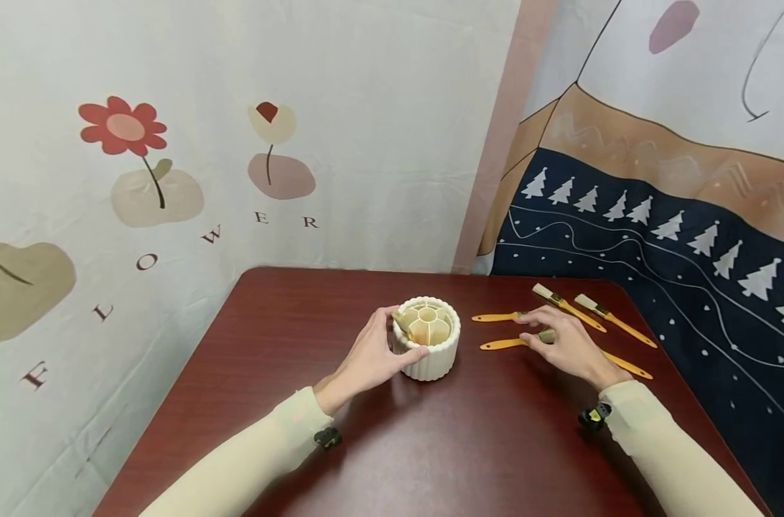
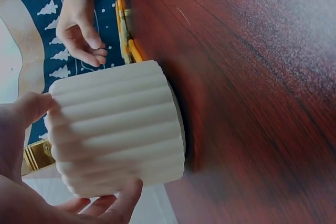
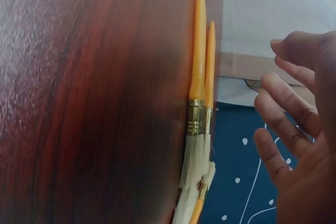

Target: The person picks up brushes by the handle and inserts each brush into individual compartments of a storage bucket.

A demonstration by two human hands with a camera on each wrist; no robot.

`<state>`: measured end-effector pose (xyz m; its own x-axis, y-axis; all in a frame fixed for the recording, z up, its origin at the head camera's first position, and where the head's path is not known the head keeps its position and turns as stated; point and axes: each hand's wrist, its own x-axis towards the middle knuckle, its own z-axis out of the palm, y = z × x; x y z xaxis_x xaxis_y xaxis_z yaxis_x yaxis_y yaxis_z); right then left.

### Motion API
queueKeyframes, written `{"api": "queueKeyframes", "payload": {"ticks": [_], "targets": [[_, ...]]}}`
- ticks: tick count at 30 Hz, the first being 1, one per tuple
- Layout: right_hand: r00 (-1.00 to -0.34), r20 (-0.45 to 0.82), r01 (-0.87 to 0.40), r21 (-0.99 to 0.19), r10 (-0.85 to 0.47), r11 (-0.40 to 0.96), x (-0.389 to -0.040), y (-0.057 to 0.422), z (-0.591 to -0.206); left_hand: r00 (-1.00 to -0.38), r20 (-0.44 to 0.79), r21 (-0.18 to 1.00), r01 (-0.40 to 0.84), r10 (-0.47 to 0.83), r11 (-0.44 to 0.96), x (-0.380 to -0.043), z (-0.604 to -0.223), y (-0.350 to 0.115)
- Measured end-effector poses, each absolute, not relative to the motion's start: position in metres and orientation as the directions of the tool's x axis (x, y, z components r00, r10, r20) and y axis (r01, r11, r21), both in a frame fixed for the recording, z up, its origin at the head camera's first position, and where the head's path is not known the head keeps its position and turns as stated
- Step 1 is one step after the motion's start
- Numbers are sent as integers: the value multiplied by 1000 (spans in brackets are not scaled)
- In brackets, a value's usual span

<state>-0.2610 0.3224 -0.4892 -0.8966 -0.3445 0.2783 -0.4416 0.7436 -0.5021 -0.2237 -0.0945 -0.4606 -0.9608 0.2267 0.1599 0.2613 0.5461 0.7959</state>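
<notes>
My left hand [image 1: 375, 352] grips a cream ribbed round holder [image 1: 439, 362], thumb on the near side and fingers round the far side. Inside, the holder is split into petal-shaped compartments. A paintbrush stands in its left part; the brass ferrule [image 2: 38, 156] shows past the rim in the left wrist view. Over the flat paintbrushes on the table hovers my right hand [image 1: 566, 345], fingers loosely bent with nothing between them. Beneath it lie two brushes with yellow handles pointing left, the nearer brush [image 1: 502, 345] and the farther brush [image 1: 497, 317]; the hand partly hides their bristles.
Two more brushes lie at the back right, one brush [image 1: 582, 316] beside another brush [image 1: 631, 330]. A further yellow handle [image 1: 627, 365] sticks out right of my right hand. The dark red table [image 1: 288, 323] meets a printed cloth [image 1: 392, 143] behind it.
</notes>
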Motion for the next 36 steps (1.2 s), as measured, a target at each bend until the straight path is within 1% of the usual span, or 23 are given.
{"api": "queueKeyframes", "payload": {"ticks": [6,12,22,29,36], "targets": [[-901,242,-434,-501,-360,749,-267,324,-491,-956,157,785,273,247,557,-226,-458,-98],[-905,208,-425,-517,-372,743,-272,327,-494,-951,121,793,265,285,549,-230,-458,-101],[-918,136,-389,-490,-372,780,-280,334,-494,-935,79,812,261,346,522,-236,-458,-105],[-924,53,-355,-485,-379,799,-285,341,-495,-923,64,821,265,379,506,-240,-455,-106],[-920,-4,-344,-471,-391,812,-291,347,-496,-916,43,819,260,398,511,-244,-456,-109]]}}
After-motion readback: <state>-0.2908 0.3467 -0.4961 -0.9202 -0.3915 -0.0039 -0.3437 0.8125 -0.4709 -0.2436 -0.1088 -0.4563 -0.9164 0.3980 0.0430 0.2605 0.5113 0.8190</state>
